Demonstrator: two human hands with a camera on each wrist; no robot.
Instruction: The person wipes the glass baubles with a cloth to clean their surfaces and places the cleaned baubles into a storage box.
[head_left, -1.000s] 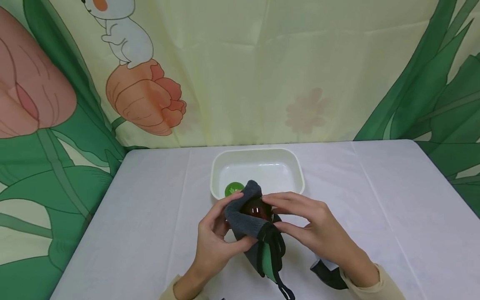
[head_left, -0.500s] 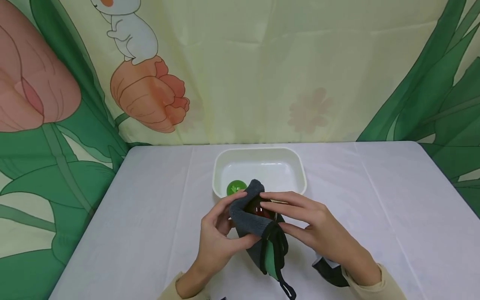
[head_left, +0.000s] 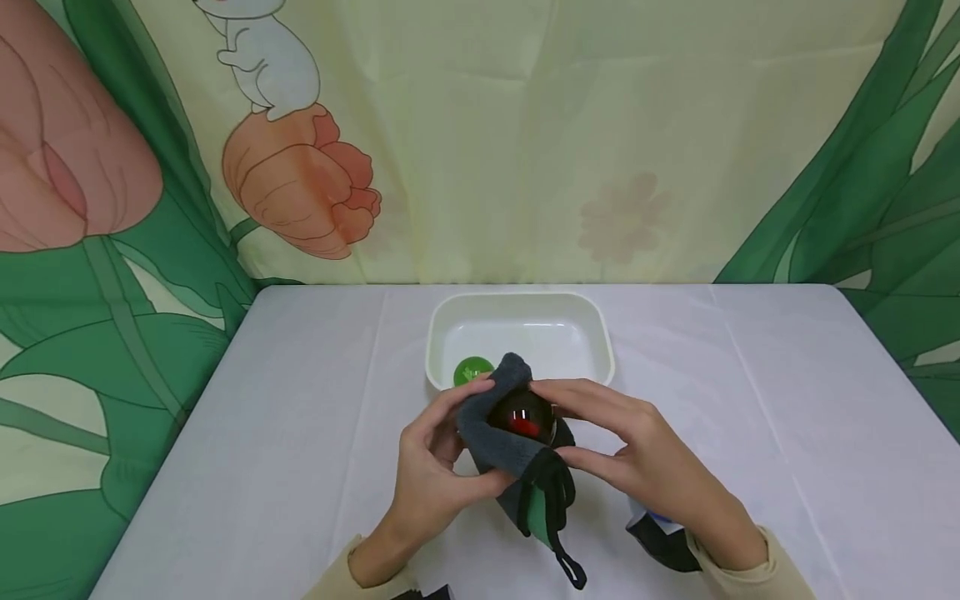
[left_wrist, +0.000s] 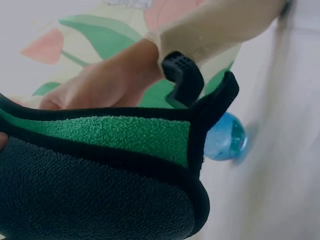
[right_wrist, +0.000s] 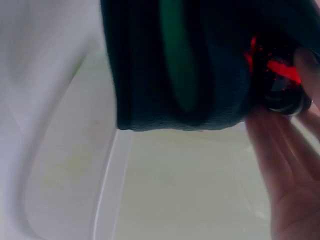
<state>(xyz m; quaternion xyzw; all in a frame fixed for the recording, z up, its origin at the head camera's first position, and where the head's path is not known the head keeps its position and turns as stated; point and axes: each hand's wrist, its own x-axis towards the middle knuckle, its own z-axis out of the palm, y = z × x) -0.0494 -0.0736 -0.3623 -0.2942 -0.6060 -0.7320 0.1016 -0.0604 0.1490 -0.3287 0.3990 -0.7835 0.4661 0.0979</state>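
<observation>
A glossy dark ball with red in it sits in a fold of a grey and green cloth with black edging and a hanging loop. My left hand grips the cloth from the left, thumb on the near side, fingers behind. From the right, my right hand holds the ball between thumb and fingers. In the right wrist view the ball shows between those fingers and the cloth. The left wrist view shows the cloth's green inner side.
Behind the hands stands a white tray with a green ball at its front left. A clear blue round object is on the white table, beyond the cloth in the left wrist view. A printed curtain hangs behind the table.
The right fingers have shifted over the ball, and more of its dark top and red spot shows now. The left hand keeps its grip on the cloth. The head view has tilted slightly.
</observation>
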